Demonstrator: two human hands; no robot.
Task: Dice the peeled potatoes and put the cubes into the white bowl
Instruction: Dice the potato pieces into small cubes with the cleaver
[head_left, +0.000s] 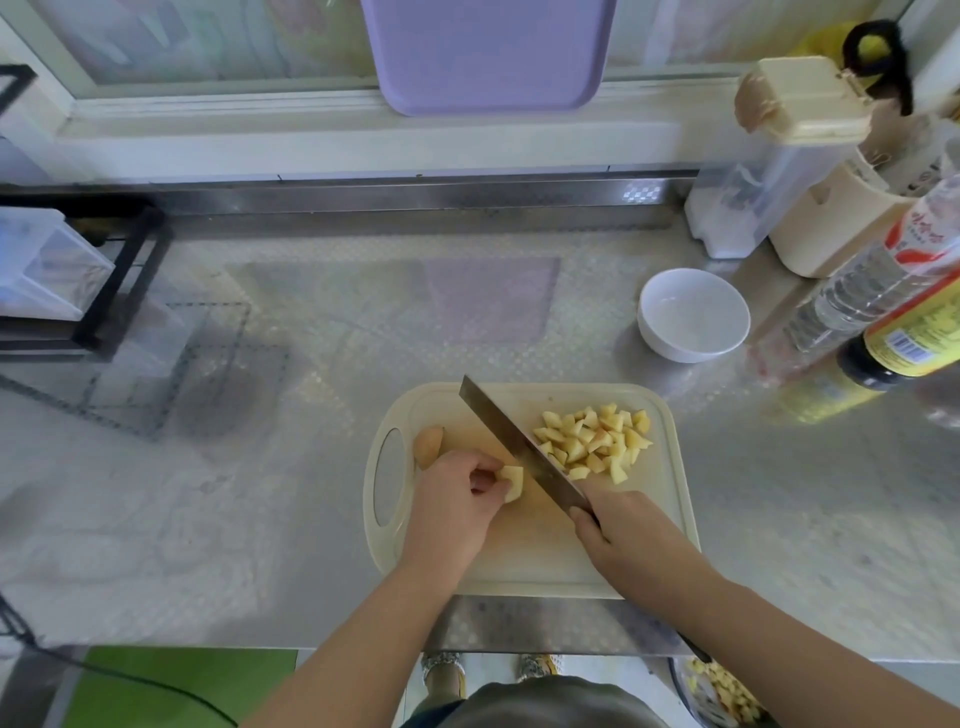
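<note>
The patterned stainless-steel counter (208, 493) carries a cream plastic cutting board (524, 561) with a handle hole at its left end. The board lies at the counter's near edge.

The round white bowl (675, 351) stands upright on the counter beyond the board's far right corner, apart from it.

The right hand (623, 530) is clenched round the handle of a broad steel cleaver (519, 447); the handle is hidden in the fist. The blade runs slantwise across the board from its far edge toward the near right. Whether its edge touches the board cannot be told.

The left hand (452, 504) rests on the board near the left end. Its fingers are curled, and thumb and fingertips pinch a pale yellow peeled potato chunk (511, 483) just left of the blade.

A heap of pale yellow potato cubes (597, 441) lies right of the blade, toward the far right corner of the board.

A brownish rounded potato piece (428, 444) lies beside the handle hole, just beyond the left hand.
</note>
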